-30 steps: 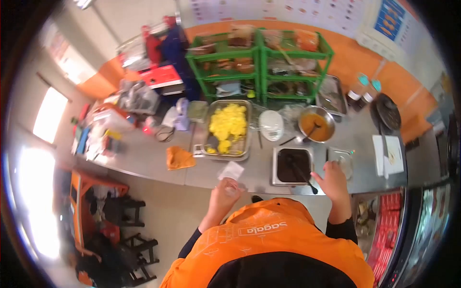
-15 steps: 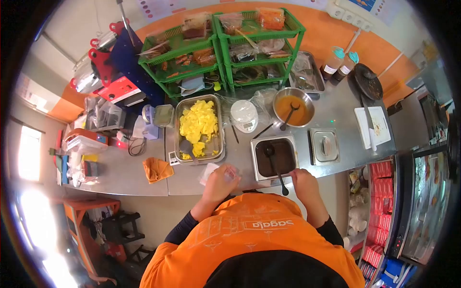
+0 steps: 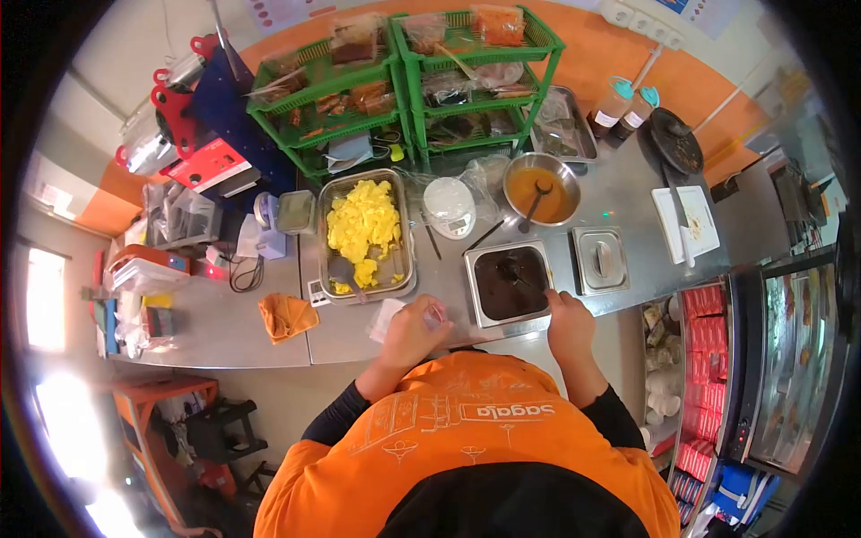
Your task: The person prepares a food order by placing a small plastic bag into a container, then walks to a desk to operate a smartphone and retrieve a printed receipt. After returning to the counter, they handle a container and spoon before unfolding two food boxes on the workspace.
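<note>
Sauce pan between hands, ladle in right

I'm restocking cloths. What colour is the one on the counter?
The cloth is orange, shown best in the head view.

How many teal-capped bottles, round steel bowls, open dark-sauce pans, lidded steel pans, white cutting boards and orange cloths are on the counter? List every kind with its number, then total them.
Clear teal-capped bottles: 2
Round steel bowl: 1
Open square steel pan of dark sauce: 1
Lidded steel pan: 1
White cutting board: 1
Orange cloth: 1
Total: 7
</note>
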A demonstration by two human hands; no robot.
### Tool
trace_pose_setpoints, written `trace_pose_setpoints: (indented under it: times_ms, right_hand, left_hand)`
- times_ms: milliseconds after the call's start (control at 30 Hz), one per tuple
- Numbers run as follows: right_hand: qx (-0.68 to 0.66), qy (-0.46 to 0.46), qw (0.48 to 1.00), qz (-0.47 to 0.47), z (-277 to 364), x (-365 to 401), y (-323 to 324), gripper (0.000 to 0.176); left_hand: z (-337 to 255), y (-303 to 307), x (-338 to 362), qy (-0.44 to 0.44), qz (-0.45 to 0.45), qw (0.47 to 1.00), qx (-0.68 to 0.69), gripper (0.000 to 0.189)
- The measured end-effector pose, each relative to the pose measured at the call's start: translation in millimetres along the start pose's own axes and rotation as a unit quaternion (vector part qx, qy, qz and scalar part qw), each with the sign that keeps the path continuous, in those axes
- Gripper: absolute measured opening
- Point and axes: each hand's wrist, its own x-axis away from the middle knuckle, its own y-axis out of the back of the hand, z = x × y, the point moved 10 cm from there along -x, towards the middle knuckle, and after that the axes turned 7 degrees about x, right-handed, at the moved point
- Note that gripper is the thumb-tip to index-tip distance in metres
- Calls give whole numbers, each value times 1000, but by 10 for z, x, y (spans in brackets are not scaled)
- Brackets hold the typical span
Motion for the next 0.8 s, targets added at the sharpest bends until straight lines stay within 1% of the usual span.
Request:
trace_pose_setpoints:
  times_ms: [100, 200, 233, 300, 333, 433, 500, 600, 633, 700, 800]
  right_hand:
    - [-68, -4, 998, 20, -22, 27, -194, 25]
    - [-177, -31, 983, -46, -148, 86, -226, 20]
    - [-215, -51, 975, -14, -210, 97, -297, 19]
    - [-291, -92, 951, 51, -313, 142, -426, 18]
    - [-326, -107, 937, 63, -371, 172, -506, 17]
    - [-424, -149, 888, 91, -522, 293, -762, 16]
    - [-483, -172, 853, 97, -566, 340, -809, 16]
    - [-517, -203, 827, 84, -626, 394, -716, 17]
    - [-508, -196, 835, 78, -654, 395, -704, 17]
    - [-488, -181, 851, 67, -754, 408, -674, 17]
    - [-496, -180, 848, 49, -805, 421, -615, 17]
  left_hand:
    - [23, 0, -18, 17, 7, 1000, 5, 29]
    - [0, 51, -41, 7, -8, 1000, 7, 29]
    - [-21, 73, -57, -1, -17, 1000, 6, 28]
    - [-32, 106, -78, 18, -18, 1000, 6, 32]
    - [-45, 122, -89, 27, -18, 999, 5, 35]
    - [-128, 118, -133, 29, -9, 1000, -4, 28]
    - [-148, 98, -170, 17, -7, 1000, -8, 28]
    - [-238, 85, -211, 13, -3, 1000, -4, 28]
    - [-279, 71, -226, 13, -1, 1000, -1, 28]
    - [-350, 16, -269, -18, -8, 1000, -11, 27]
    - [-349, -84, -360, -49, -1, 999, -21, 26]
